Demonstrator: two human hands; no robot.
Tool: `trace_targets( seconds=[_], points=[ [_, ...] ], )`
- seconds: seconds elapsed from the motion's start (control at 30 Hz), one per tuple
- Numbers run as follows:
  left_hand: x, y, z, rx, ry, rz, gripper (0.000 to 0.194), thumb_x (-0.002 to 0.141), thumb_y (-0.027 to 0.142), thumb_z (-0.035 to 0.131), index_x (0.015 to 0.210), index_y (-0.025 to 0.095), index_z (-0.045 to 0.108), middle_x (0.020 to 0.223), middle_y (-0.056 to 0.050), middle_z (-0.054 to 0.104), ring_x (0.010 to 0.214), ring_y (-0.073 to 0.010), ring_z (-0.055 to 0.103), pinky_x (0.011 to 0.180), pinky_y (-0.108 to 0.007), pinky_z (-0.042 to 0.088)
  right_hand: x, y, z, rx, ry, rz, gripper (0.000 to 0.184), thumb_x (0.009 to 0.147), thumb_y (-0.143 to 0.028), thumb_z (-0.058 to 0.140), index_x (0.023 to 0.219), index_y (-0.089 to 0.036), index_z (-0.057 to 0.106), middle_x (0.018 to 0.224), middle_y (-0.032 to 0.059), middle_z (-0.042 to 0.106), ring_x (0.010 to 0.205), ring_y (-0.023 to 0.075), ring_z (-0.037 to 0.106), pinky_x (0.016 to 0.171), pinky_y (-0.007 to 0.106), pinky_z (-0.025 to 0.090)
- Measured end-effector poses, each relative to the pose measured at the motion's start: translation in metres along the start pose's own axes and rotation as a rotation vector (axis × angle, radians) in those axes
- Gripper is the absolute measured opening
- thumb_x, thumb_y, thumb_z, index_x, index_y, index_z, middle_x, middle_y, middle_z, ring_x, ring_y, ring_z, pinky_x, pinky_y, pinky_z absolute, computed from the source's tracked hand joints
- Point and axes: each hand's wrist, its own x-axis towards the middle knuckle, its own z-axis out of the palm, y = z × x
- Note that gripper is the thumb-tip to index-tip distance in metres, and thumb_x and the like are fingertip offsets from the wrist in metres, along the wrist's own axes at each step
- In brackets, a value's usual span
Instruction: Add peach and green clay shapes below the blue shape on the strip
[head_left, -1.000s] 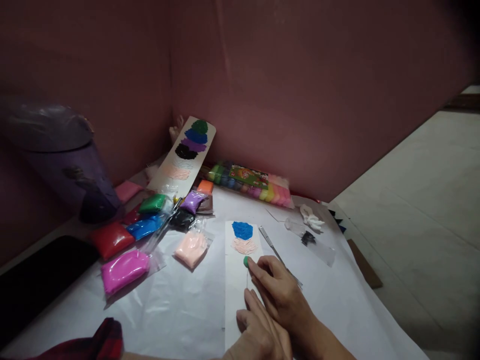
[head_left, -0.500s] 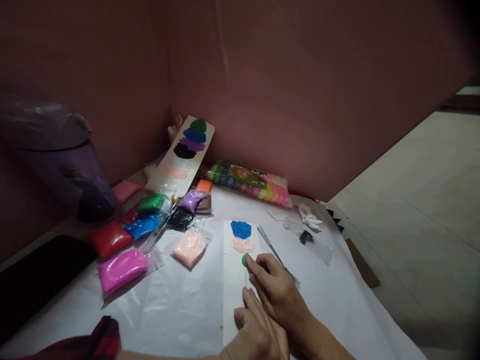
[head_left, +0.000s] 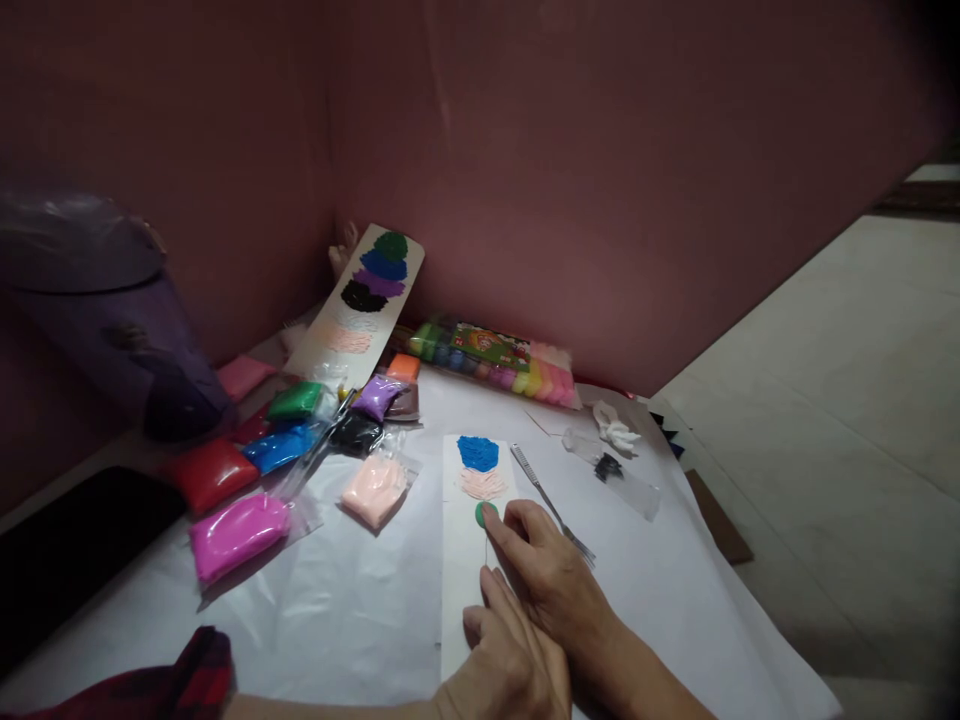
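A small lump of green clay (head_left: 481, 514) sits on a narrow cream card (head_left: 459, 560), just below its patches of blue clay (head_left: 478, 453) and peach clay (head_left: 482, 484). My right hand (head_left: 559, 570) has a fingertip pressed on the green lump, its other fingers curled in. Lower down, my left hand (head_left: 502, 650) rests on the card with fingers stretched forward, partly overlapping the right hand. A thin line runs between the green lump and the left fingertips; I cannot tell whether it is drawn or a thread. Metal tweezers (head_left: 551, 505) lie right of the card.
Bags of coloured clay (head_left: 240, 535) are grouped at left, near a dark flat object (head_left: 82, 560) and a purple container (head_left: 142, 350). A finished-looking strip (head_left: 307, 355) leans on the wall beside a clay pack (head_left: 495, 355). Plastic scraps (head_left: 634, 495) lie right.
The right fingertip has come over the green clay, which now looks wider and flatter against the card. The left hand stays in place; the whole view has shifted slightly.
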Motion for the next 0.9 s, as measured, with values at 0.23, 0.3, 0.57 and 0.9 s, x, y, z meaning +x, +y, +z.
trace_targets(
  seconds=[0.23,0.3,0.57,0.9],
  points=[
    [0.000,-0.001,0.001,0.033,0.031,0.006,0.011,0.077,0.013,0.053,0.079,0.005,0.060,0.079,-0.019,0.071,0.071,-0.0311,0.069,0.041,-0.028,0.042,0.001,-0.001,-0.002,-0.004,-0.018,0.017,0.047,0.083,-0.014,0.048,0.130,-0.017,0.047,0.087,0.0078,0.046,0.074,0.0185,0.046,0.061,0.029,0.044],
    [0.000,-0.002,0.000,0.023,0.022,0.003,0.011,0.078,0.014,0.054,0.079,0.005,0.060,0.079,-0.020,0.071,0.072,-0.0313,0.069,0.042,-0.028,0.042,0.001,-0.002,-0.003,-0.007,-0.025,0.026,0.046,0.083,-0.014,0.048,0.129,-0.018,0.048,0.087,0.0076,0.046,0.074,0.0182,0.046,0.061,0.029,0.043],
    [0.000,-0.002,-0.001,0.017,0.010,0.022,0.016,0.078,0.016,0.054,0.083,0.003,0.061,0.082,-0.023,0.070,0.073,-0.0332,0.069,0.043,-0.030,0.042,-0.003,0.001,-0.003,0.017,0.127,0.021,0.045,0.086,-0.010,0.045,0.130,-0.017,0.046,0.091,0.0090,0.051,0.076,0.0177,0.052,0.063,0.028,0.046],
    [-0.001,-0.005,-0.004,-0.047,0.003,0.059,0.022,0.074,0.017,0.053,0.083,0.000,0.063,0.085,-0.029,0.068,0.076,-0.0392,0.067,0.041,-0.031,0.038,0.002,0.028,-0.030,-0.105,-0.085,0.763,0.004,0.082,-0.015,0.052,0.082,-0.018,0.055,0.078,0.0046,0.063,0.070,0.0202,0.059,0.063,0.030,0.041]
  ],
)
